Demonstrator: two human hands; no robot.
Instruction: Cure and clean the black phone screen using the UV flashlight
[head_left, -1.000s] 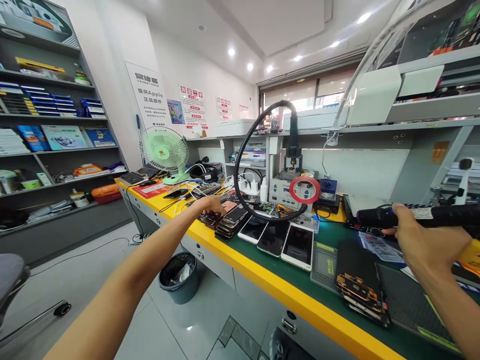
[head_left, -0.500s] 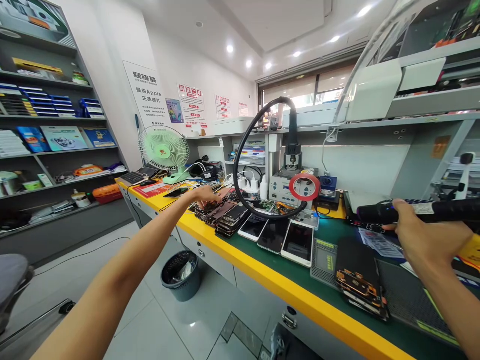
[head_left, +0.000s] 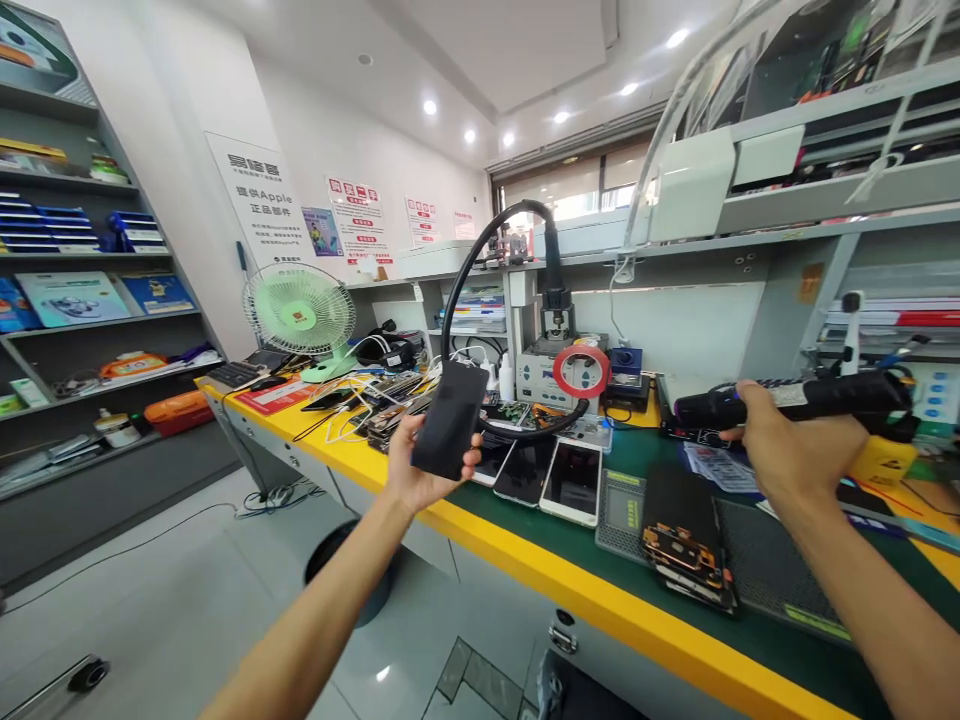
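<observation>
My left hand (head_left: 405, 480) is raised over the bench's front edge, its fingers closed round the sides of a flat black phone screen (head_left: 452, 420). Behind that panel, partly hidden, lies a pile of dark phone parts (head_left: 381, 424). My right hand (head_left: 787, 445) grips a long black flashlight (head_left: 705, 408), which points left with a faint purple tint at its head. Between the hands, a white-framed phone (head_left: 571, 480) and darker phones beside it lie on the green mat (head_left: 525, 535). Nearer my right forearm is a stack of black phone screens (head_left: 684, 530) with copper-coloured parts showing.
A black hose loop (head_left: 448, 310) and a red ring (head_left: 581, 372) stand before a grey machine (head_left: 529, 370). A green fan (head_left: 300, 310) is at the far left of the yellow-edged bench. A dark bin (head_left: 330, 550) stands on the floor below.
My left hand has come back from the pile of phone parts and now holds up a black phone screen. My right hand keeps the flashlight. The view has turned slightly right.
</observation>
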